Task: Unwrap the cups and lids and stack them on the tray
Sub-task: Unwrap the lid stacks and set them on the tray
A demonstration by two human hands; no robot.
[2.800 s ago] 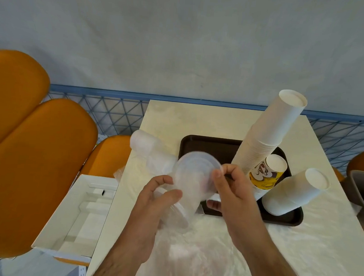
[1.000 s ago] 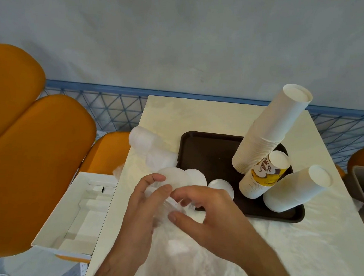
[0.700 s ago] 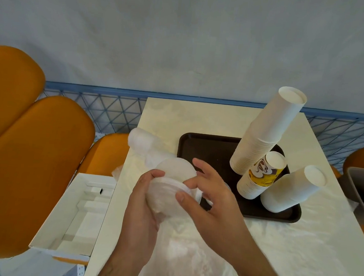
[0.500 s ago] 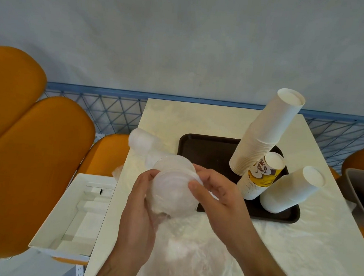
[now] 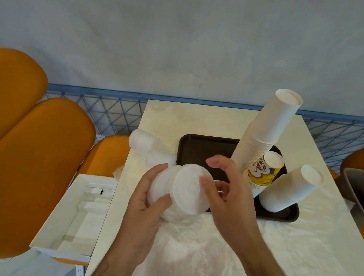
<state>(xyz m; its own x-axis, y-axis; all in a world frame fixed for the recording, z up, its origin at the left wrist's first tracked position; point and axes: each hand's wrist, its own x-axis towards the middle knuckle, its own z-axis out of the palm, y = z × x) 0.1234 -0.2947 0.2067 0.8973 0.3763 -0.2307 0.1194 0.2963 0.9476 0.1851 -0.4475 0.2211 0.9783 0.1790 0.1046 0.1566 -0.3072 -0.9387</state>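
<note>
**Lids in hand, not yet on tray**

Left hand [image 5: 143, 208] grip is clamped round a lid stack [image 5: 179, 191], held above the desk [image 5: 298, 253]. Right hand [image 5: 226, 195] fingertips touch its top lid, fingers apart. Judged next: peel remaining wrap [image 5: 190, 257], place stack on tray [image 5: 197, 147] beside cups [image 5: 265, 130].

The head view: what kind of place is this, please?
Probably a cafe or fast-food dining area: stacks of paper cups stand on a brown serving tray on a pale table, with orange padded seats beside it.

The right hand [image 5: 227, 190] has loosened from the lid stack [image 5: 179, 193].
</note>
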